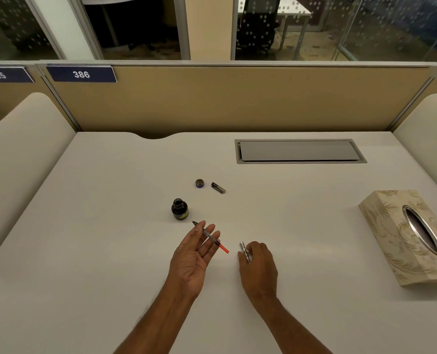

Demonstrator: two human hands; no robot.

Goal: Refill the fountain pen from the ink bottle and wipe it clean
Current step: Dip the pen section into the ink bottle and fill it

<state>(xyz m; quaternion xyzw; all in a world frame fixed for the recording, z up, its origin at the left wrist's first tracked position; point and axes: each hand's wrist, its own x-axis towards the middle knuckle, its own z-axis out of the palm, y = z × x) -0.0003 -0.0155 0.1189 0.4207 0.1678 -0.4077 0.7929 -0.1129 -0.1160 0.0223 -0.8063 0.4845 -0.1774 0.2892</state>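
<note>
An uncapped dark ink bottle [179, 209] stands on the white desk near its middle. Its round cap [199, 183] lies behind it, next to the black pen cap [218, 187]. My left hand [195, 254] is palm up and holds the fountain pen's front section [210, 237], nib pointing at the bottle and orange converter end sticking out to the right. My right hand [258, 261] rests on the desk with its fingers around the silver pen barrel [244, 250].
A patterned tissue box [391, 231] with an oval metal opening sits at the right edge of the desk. A grey cable hatch [299, 151] is set in the desk behind. A beige partition closes the back.
</note>
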